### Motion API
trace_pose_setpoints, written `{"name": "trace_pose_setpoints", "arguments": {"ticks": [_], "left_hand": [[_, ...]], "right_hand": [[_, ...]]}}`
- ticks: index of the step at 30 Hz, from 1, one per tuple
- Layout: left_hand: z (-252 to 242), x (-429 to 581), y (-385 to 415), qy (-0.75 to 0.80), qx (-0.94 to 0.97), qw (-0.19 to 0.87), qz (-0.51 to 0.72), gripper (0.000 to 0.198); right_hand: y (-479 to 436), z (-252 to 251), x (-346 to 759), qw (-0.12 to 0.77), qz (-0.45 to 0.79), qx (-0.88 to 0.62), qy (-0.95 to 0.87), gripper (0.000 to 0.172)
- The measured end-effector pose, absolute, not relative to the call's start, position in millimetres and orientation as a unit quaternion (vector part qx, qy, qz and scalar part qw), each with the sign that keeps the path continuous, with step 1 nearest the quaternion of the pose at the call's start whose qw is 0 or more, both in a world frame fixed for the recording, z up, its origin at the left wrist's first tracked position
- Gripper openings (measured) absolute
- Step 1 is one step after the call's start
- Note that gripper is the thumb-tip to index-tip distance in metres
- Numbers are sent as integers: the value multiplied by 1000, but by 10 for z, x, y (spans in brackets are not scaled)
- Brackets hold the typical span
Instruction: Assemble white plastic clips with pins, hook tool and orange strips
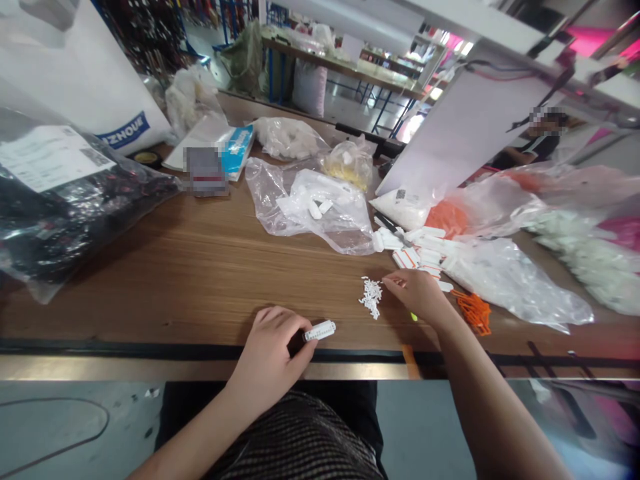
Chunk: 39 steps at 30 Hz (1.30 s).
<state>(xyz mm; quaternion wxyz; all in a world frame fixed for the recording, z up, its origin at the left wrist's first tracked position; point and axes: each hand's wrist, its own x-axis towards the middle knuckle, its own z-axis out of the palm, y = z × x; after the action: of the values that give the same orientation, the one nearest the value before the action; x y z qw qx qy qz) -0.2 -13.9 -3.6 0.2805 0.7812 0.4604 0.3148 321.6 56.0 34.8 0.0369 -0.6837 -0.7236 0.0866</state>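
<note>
Between the thumb and fingers of my left hand (280, 347) is a small white plastic piece (321, 331) with a row of tiny marks, held close to the table's front edge. My right hand (419, 291) has its fingertips pinched together just right of a pile of tiny white parts (371, 297); whatever they hold is too small to name. Behind that hand lie white flat pieces (425, 248), some with orange lines. Orange sticks (474, 313) lie to its right, and a small yellow-green piece (414, 317) is below it.
An open clear bag (320, 207) with white pieces lies behind the pile. A dark packed bag (75, 213) fills the left side. More plastic bags (515, 280) cover the right. A white panel (465, 120) rises behind; a person (537, 143) is beyond it.
</note>
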Motion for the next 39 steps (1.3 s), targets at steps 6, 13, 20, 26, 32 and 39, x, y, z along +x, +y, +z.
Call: {"name": "trace_pose_setpoints", "arguments": {"ticks": [6,13,20,26,32,39], "left_hand": [[-42,-11,-139,460,782,282,313,4],[-44,-4,-137,462,780,282,314,4],[-59,-9,-139,457,779,284,322,6],[-41,-19,-141,456,776,287,327,5],[-19,-12,-139,454,776,285,331,5],[-28,-2,-123,455,776,286,331,6]], "right_hand": [[525,388,3125,3,61,-725,-686,31],[476,287,3042,12,37,-746,-665,32],[450,218,3078,129,106,-767,-620,18],[145,353,2602,239,229,-608,-722,18],[-28,298,2241,235,271,-508,-783,17],[-24,308,2186,217,196,-478,-828,21]]}}
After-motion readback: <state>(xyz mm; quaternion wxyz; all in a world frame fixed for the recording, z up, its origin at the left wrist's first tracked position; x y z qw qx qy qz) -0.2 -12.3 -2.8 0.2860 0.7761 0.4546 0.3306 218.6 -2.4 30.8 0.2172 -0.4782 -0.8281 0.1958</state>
